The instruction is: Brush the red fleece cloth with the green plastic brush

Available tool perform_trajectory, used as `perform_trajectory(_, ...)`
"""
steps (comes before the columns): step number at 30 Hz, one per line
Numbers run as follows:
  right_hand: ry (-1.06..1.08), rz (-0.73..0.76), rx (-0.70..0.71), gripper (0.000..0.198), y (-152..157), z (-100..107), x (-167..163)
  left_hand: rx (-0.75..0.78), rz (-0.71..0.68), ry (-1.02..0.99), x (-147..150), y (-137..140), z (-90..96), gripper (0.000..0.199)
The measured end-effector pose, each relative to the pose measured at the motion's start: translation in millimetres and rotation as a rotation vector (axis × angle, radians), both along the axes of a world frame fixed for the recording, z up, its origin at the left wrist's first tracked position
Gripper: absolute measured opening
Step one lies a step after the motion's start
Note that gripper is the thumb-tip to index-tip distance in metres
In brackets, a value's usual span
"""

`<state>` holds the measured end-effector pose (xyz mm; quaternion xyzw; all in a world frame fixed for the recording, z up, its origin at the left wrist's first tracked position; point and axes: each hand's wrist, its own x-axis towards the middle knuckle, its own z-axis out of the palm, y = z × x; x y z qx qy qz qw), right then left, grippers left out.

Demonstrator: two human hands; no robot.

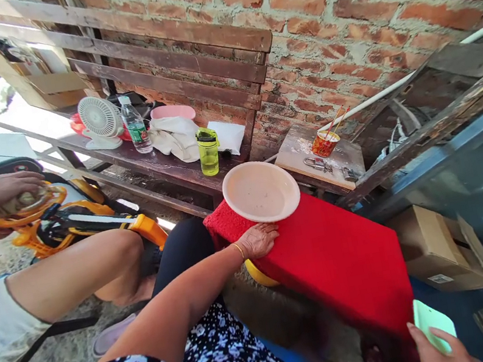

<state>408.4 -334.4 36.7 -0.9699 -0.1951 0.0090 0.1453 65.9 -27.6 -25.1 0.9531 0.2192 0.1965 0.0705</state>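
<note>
Head | left hand [259, 240] flat on red cloth [342, 257]; right hand [439, 349] holds green card [432, 317]

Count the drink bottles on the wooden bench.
2. A clear water bottle with a green label stands beside the small white fan. A yellow-green bottle stands nearer the bench's right end, in front of the white cloth. Others may be hidden behind the clutter.

Left hand [258, 240] flat, palm down; right hand [439, 352] in closed grip.
</note>
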Motion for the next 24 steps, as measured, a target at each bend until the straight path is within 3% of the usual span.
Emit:
perform_trajectory(2,-0.016,0.18,0.104,0.066,21.2,-4.0,-35.4,-0.003,0.005,0.0,-0.7,0.1,-0.5,0.03)
perform_trajectory(5,0.004,0.562,0.31,0.058,59.9,-14.0,-109.9,-0.004,0.007,0.007,-1.7,-0.1,-0.8,0.03)
perform_trajectory(8,0.046,0.868,0.326,0.043,87.0,-23.1,-167.8,0.008,0.014,0.019,-2.6,-0.6,0.3,0.03)
perform_trajectory(10,0.05,0.921,0.294,0.037,92.2,-25.6,-177.7,0.018,0.013,0.029,-3.1,-0.8,1.6,0.031)
perform_trajectory(12,0.058,0.869,0.293,0.039,84.6,-25.0,-161.0,0.023,0.007,0.036,-3.6,-0.9,2.6,0.031)
perform_trajectory(14,0.062,0.719,0.282,0.046,64.5,-22.1,-123.7,0.022,0.007,0.035,-3.9,-1.0,3.0,0.031)
perform_trajectory(18,0.056,0.22,0.128,0.052,5.0,-11.9,-33.8,0.017,0.012,0.03,-3.5,-1.8,2.9,0.032)
perform_trajectory(20,0.041,0.028,0.053,0.058,-17.4,-6.3,-4.9,0.015,0.014,0.034,-3.1,-2.2,3.6,0.032)
perform_trajectory(22,0.019,-0.025,0.05,0.065,-24.2,-3.2,2.5,0.016,0.022,0.043,-2.9,-2.3,4.7,0.032)
perform_trajectory(24,0.001,0.072,0.126,0.067,-14.0,-4.5,-13.1,0.021,0.027,0.05,-3.2,-2.2,5.6,0.032)
